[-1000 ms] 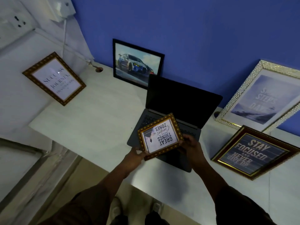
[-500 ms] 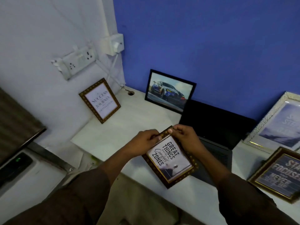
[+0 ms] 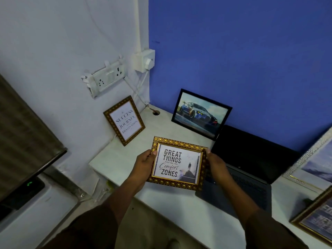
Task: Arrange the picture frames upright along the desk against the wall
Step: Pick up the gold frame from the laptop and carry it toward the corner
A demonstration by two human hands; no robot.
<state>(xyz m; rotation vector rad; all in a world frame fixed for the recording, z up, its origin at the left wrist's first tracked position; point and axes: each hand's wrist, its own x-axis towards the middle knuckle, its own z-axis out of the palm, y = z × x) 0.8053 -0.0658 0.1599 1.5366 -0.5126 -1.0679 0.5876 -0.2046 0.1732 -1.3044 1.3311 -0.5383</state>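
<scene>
My left hand (image 3: 143, 161) and right hand (image 3: 214, 161) are pinching the "Great Things" frame (image 3: 177, 162) mid-picture. It is hanging over the laptop (image 3: 251, 169). If my fingers slip, it might drop and crack.

Two walls meet in a corner: the left wall (image 3: 53, 51) is pale white, the back wall (image 3: 242, 51) deep blue. A white socket strip (image 3: 106, 78) hangs crooked on the pale wall, and beside it at the corner sits a white box (image 3: 143, 62) with a plug, its cable running down toward a hole (image 3: 156, 112) at the far left corner of the white desk (image 3: 179, 209). The light is dim and cool. Off the desk's left edge stands a dark slatted panel (image 3: 23, 132), with a small green light (image 3: 29, 184) glowing beneath it.
</scene>
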